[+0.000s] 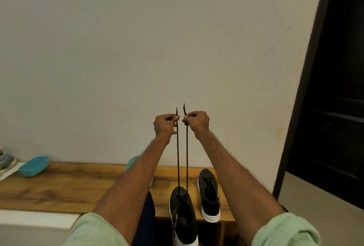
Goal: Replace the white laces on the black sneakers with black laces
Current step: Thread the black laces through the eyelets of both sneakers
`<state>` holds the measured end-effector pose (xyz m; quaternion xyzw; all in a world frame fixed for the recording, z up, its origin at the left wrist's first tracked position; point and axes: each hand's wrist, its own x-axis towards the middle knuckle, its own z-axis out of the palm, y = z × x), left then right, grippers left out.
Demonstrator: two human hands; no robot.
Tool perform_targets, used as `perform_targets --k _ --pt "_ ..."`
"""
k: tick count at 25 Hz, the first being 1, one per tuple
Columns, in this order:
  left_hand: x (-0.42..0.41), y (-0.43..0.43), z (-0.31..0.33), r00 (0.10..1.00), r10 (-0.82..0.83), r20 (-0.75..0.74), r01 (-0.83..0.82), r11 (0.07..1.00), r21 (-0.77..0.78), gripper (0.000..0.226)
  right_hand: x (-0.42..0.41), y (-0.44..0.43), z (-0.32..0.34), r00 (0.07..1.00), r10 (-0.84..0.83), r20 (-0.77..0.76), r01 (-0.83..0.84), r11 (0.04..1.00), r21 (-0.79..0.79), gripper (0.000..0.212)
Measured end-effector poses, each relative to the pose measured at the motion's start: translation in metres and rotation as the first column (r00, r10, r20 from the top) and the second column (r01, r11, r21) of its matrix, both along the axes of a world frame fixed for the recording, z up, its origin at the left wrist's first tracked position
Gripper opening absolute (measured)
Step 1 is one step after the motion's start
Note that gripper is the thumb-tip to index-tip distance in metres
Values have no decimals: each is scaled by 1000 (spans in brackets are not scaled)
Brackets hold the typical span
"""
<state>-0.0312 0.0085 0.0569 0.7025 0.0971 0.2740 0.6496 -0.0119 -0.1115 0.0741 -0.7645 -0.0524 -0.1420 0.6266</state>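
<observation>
Both arms are raised in front of the wall. My left hand [165, 123] pinches one end of a black lace [178, 155] and my right hand [197, 120] pinches the other end. The two strands run straight down, side by side, to the toe end of a black sneaker with a white sole [183, 216] at the table's front edge. A second black sneaker [208, 194] with black laces stands on the table just to its right.
The wooden table [65, 186] stands against a plain wall. A blue plastic box [33, 166] lies at its back left, a teal object [131, 162] sits behind my left forearm. A grey shoe [6, 160] lies at far left. A dark doorway [331, 108] opens on the right.
</observation>
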Motion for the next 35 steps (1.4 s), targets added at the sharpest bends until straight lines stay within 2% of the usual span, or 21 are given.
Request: perform_targets --k 7,13,19,21,26,29,33,35 --pt "70 16 18 1000 6 -30 -5 999 42 16 69 13 15 1000 -4 -6 4 999 -33 21" --pt "114 29 11 998 25 -63 -17 991 135 14 115 27 11 1000 18 -21 -19 998 -66 8" --pt "129 35 -9 998 -8 -70 18 990 141 2 131 34 -13 998 25 -63 -28 998 -50 20" --pt "132 34 -9 998 -10 -68 20 988 155 5 133 37 -15 999 23 -47 -26 998 -57 24" --pt "130 30 -15 998 30 -59 -19 985 171 3 133 41 -21 999 25 -41 -28 997 -79 7" --pt "127 29 -20 999 22 -40 -13 972 234 6 133 39 -27 998 27 -51 -29 998 -54 13" --pt "126 35 -18 998 29 -61 -6 938 347 11 136 31 -32 991 133 -11 -133 989 -70 5" --pt "126 37 -15 995 46 -84 -10 920 392 16 138 26 -35 979 205 16 -202 973 -108 11"
